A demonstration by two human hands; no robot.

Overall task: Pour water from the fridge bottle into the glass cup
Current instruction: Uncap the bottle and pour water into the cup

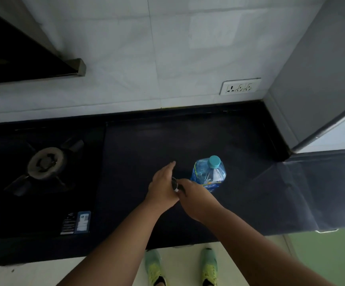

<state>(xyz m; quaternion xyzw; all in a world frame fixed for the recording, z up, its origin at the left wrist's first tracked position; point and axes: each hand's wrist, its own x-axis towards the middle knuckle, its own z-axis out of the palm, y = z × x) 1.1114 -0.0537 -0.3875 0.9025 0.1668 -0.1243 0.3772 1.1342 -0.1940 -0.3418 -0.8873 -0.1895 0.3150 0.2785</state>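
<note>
Nearest, at six o'clock, a pair of green and yellow shoes (179, 267) on pale floor below the counter edge. Just beyond, on the black countertop (188, 137) near the picture's centre, both hands brought together around a small glass cup (175, 185), of which only a dark rim and a glint of clear wall show between them. Left hand (163, 186) laid against the cup's nine o'clock side, fingers straight and pointing toward twelve o'clock, apparently steadying rather than gripping. Right hand (194, 195) at the cup's three o'clock side, fingers curled toward the rim; whether pinching the cup or merely touching it, cannot tell. Cup too hidden to say whether any water is in it. Just past the right hand, toward one o'clock, the water bottle (208, 174): clear blue-tinted plastic, blue label low on the body, teal cap (214, 161) still screwed on, standing upright on the counter, unheld. Judged from this: bottle already out of the fridge and set down, cup being placed; uncapping, lifting and pouring all left to do. Farther off at nine o'clock, a gas burner (46, 163) on a black hob. Farthest, at one o'clock on the white tiled wall, a socket plate (239, 86); at three o'clock, a grey fridge side (322, 79).
</note>
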